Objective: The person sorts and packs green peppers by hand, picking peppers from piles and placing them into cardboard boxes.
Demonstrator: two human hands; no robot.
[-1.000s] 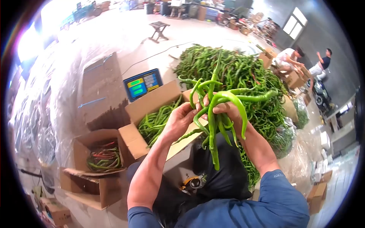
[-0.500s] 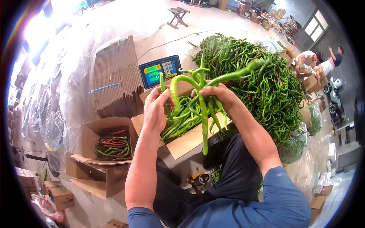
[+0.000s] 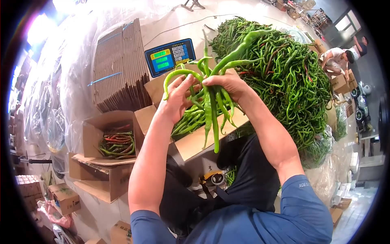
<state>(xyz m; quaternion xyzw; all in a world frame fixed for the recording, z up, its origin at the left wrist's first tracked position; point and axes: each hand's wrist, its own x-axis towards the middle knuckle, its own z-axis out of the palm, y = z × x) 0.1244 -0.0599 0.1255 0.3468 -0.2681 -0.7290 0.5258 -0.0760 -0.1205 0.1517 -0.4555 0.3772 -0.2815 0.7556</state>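
My right hand point(image 3: 229, 86) is closed around a bunch of long green chili peppers point(image 3: 209, 116), which fan out above and below the fist. Close beside it, my left hand point(image 3: 177, 95) has its thumb and fingers closed at a curved green chili pepper point(image 3: 172, 75); the fingers partly hide the grip. Both hands are above an open cardboard box point(image 3: 191, 147) holding more green chili peppers point(image 3: 185, 125). Behind this box stands a scale display point(image 3: 170, 57) with lit green readouts and a keypad.
A big heap of green chili peppers point(image 3: 280, 81) lies to the right. On the left are stacked flat cardboard sheets point(image 3: 118, 69) and an open box point(image 3: 91, 138) with red and green peppers. Clear plastic sheeting point(image 3: 77, 77) hangs at far left. Another person point(image 3: 337, 59) crouches at far right.
My left hand has moved right and up, closer to the bunch, and its fingers now meet the curved pepper. The view has shifted, with the scale and boxes appearing slightly higher.
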